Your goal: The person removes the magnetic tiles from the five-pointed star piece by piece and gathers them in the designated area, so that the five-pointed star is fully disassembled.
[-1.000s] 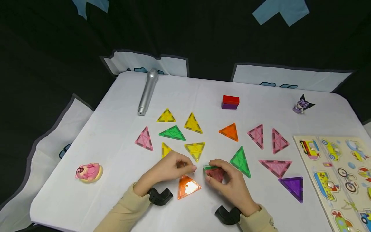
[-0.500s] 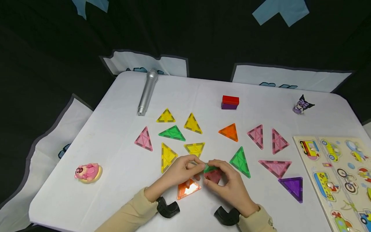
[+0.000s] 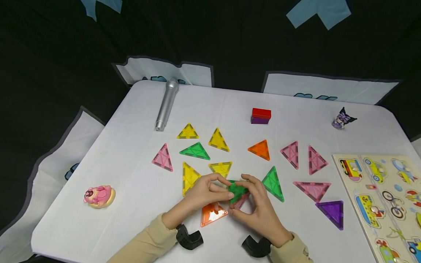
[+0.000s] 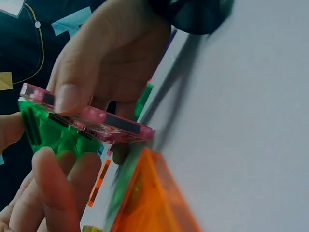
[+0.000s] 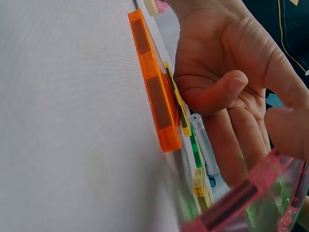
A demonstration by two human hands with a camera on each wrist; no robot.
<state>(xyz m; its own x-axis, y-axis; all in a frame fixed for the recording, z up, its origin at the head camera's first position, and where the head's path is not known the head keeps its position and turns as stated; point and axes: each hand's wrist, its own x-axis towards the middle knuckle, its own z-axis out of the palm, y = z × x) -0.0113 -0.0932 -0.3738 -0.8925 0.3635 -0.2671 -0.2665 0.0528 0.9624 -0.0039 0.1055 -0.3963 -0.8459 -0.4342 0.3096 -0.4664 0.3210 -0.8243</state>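
Note:
My left hand [image 3: 210,193] pinches a green triangular magnetic tile [image 3: 236,190] in the head view. Opposite it, my right hand [image 3: 260,206] grips a pink triangular magnetic tile [image 3: 241,202]. The two tiles meet at an angle, above the table. In the left wrist view the right thumb [image 4: 68,96] lies on the edge of the pink tile [image 4: 116,121]; left-hand fingers [image 4: 46,188] press the green tile [image 4: 48,128] from below. An orange triangular tile [image 3: 212,215] lies flat under the left hand.
Several yellow tiles [image 3: 188,132], pink tiles [image 3: 312,190] and green tiles [image 3: 273,184] lie about the hands, with a purple tile [image 3: 333,213]. Farther out are a microphone [image 3: 167,106], red and purple blocks [image 3: 261,115], two small figures [image 3: 99,196] and a wooden puzzle board [image 3: 383,215].
The left hand has moved right to meet the right hand and now pinches the green tile. That tile has swung up and tilted over the pink one; loose tiles have not moved.

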